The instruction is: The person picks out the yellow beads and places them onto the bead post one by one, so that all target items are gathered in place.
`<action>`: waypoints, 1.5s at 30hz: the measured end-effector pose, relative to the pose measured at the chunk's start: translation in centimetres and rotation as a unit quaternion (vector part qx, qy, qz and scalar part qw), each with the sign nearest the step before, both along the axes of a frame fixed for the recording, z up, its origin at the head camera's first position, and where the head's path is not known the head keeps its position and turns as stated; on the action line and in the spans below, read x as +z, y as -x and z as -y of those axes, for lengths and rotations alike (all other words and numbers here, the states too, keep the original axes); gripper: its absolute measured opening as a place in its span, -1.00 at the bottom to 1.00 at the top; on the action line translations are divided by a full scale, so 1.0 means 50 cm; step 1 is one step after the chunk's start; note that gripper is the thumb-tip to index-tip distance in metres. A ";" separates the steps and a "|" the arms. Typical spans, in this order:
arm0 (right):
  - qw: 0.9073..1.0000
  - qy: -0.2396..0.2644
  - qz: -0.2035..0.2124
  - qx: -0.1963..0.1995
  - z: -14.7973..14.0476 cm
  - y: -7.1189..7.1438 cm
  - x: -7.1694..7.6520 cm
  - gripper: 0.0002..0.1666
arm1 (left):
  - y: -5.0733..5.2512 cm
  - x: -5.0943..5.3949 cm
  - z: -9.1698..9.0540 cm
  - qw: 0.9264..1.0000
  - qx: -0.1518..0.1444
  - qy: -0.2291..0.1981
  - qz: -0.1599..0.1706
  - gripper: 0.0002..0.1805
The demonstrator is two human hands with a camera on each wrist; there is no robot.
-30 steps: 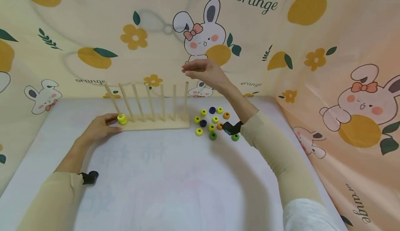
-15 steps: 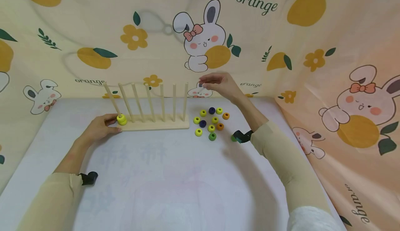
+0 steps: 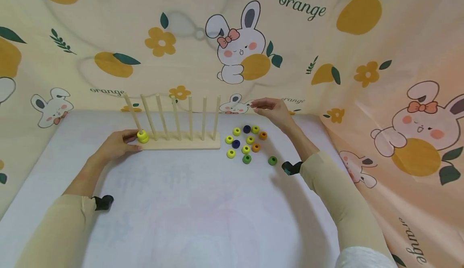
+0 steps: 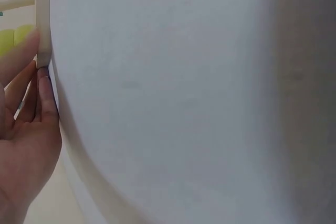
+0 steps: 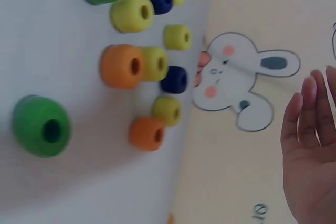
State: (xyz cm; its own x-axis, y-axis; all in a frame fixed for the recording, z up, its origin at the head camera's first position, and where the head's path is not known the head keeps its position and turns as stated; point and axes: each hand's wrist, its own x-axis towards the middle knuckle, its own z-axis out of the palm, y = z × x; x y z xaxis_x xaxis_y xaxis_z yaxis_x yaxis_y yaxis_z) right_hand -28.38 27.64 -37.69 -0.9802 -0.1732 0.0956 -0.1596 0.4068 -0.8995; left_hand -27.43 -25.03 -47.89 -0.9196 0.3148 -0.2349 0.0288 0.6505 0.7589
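Observation:
A wooden rack (image 3: 181, 144) with several upright pegs stands towards the back left. Two yellow beads (image 3: 143, 136) are stacked on its leftmost peg. My left hand (image 3: 115, 145) grips the rack's left end, thumb at the front edge; in the left wrist view the fingers (image 4: 46, 95) touch the end of the base (image 4: 44, 19). Above and behind the loose beads, my right hand (image 3: 273, 111) hovers with nothing in it, its fingers loosely extended. The right wrist view shows that hand (image 5: 312, 150) apart from a green bead (image 5: 42, 126) and an orange bead (image 5: 122, 66).
Loose yellow, dark blue, orange and green beads lie right of the rack, one green bead (image 3: 272, 161) apart from the others. A printed cloth (image 3: 195, 58) hangs behind the white table (image 3: 203, 211) and along its right side.
My right hand has moved right and down, from above the rack's right end to behind the beads. The left hand keeps its grip on the rack, and the head view has shifted slightly.

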 end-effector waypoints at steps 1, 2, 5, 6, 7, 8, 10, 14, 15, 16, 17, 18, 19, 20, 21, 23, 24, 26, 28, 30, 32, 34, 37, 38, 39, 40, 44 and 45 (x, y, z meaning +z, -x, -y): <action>1.000 -0.001 0.002 -0.004 -0.006 -0.001 -0.006 -0.62 | 0.000 0.001 -0.001 1.000 -0.001 -0.001 -0.002 -0.14; 1.000 -0.004 0.003 -0.007 -0.010 -0.003 -0.011 -0.62 | -0.001 0.001 -0.001 1.000 -0.001 -0.001 -0.004 -0.14; 1.000 -0.010 0.005 -0.014 -0.021 -0.006 -0.027 -0.60 | 0.000 0.003 0.000 1.000 0.002 -0.001 -0.004 -0.15; 1.000 -0.012 0.006 -0.018 -0.023 -0.006 -0.033 -0.61 | 0.000 0.004 0.000 1.000 0.003 0.000 -0.004 -0.14; 1.000 -0.015 0.006 -0.022 -0.026 -0.006 -0.040 -0.60 | 0.000 0.004 0.001 1.000 0.004 -0.001 -0.004 -0.14; 0.999 -0.018 0.006 -0.026 -0.029 -0.006 -0.046 -0.60 | 0.000 0.005 0.001 1.000 0.004 -0.001 -0.004 -0.14; 0.999 -0.020 0.007 -0.033 -0.034 -0.007 -0.061 -0.61 | 0.001 0.004 0.002 1.000 0.004 -0.004 -0.005 -0.14; 0.999 -0.023 0.014 -0.045 -0.046 -0.009 -0.090 -0.67 | 0.004 -0.004 0.004 1.000 -0.002 -0.012 -0.003 -0.12; 0.999 -0.020 0.016 -0.045 -0.049 -0.009 -0.095 -0.69 | 0.006 -0.006 0.004 1.000 -0.003 -0.014 -0.003 -0.12; 0.999 -0.019 0.017 -0.047 -0.051 -0.008 -0.101 -0.69 | 0.006 -0.008 0.005 1.000 -0.003 -0.016 -0.002 -0.11; 0.999 -0.015 0.018 -0.049 -0.054 -0.007 -0.106 -0.69 | 0.007 -0.010 0.005 1.000 -0.002 -0.016 0.000 -0.11; 0.999 -0.012 0.019 -0.050 -0.056 -0.007 -0.110 -0.69 | 0.008 -0.011 0.005 1.000 -0.001 -0.017 -0.001 -0.11; 0.998 -0.009 0.020 -0.050 -0.058 -0.007 -0.114 -0.68 | 0.008 -0.012 0.004 1.000 0.001 -0.017 -0.001 -0.13; 0.998 -0.005 0.020 -0.051 -0.060 -0.007 -0.119 -0.68 | 0.009 -0.012 0.004 1.000 0.003 -0.016 -0.003 -0.13; 0.998 -0.004 0.020 -0.053 -0.061 -0.007 -0.124 -0.67 | 0.009 -0.012 0.003 1.000 0.001 -0.016 -0.005 -0.13; 0.998 -0.003 0.025 -0.062 -0.065 -0.011 -0.135 -0.67 | 0.008 -0.012 0.000 1.000 0.001 -0.016 -0.003 -0.13; 0.997 -0.003 0.028 -0.065 -0.066 -0.013 -0.141 -0.66 | 0.007 -0.012 -0.001 1.000 0.001 -0.016 -0.002 -0.13; 0.997 0.001 0.039 -0.071 -0.068 -0.017 -0.155 -0.64 | 0.004 -0.013 -0.001 1.000 0.000 -0.014 -0.001 -0.11; 0.996 0.003 0.058 -0.073 -0.066 -0.021 -0.168 -0.59 | -0.001 -0.015 0.000 1.000 -0.001 -0.011 0.004 -0.10; 0.995 0.001 0.074 -0.073 -0.063 -0.023 -0.178 -0.54 | -0.004 -0.016 0.003 1.000 -0.003 -0.009 0.001 -0.10; 0.993 0.001 0.088 -0.077 -0.059 -0.023 -0.186 -0.51 | -0.006 -0.016 0.005 1.000 -0.007 -0.010 -0.001 -0.11; 0.992 -0.003 0.097 -0.083 -0.056 -0.021 -0.191 -0.49 | -0.007 -0.014 0.004 1.000 -0.009 -0.014 -0.003 -0.12; 0.990 -0.010 0.108 -0.088 -0.053 -0.012 -0.199 -0.47 | -0.005 -0.011 0.003 1.000 -0.007 -0.016 -0.004 -0.13; 0.990 -0.016 0.113 -0.088 -0.052 -0.008 -0.201 -0.46 | -0.004 -0.010 0.003 1.000 -0.005 -0.015 -0.004 -0.13; 0.988 -0.023 0.119 -0.091 -0.051 -0.005 -0.202 -0.46 | -0.003 -0.009 0.003 1.000 -0.003 -0.013 -0.003 -0.13; 0.987 -0.030 0.124 -0.093 -0.049 -0.002 -0.203 -0.45 | -0.002 -0.008 0.004 1.000 -0.001 -0.012 -0.003 -0.13; 0.982 -0.061 0.142 -0.107 -0.042 0.002 -0.205 -0.47 | 0.003 -0.007 0.006 1.000 0.002 -0.009 -0.004 -0.11; 0.981 -0.066 0.145 -0.110 -0.041 0.002 -0.206 -0.48 | 0.003 -0.007 0.007 1.000 0.002 -0.008 -0.004 -0.11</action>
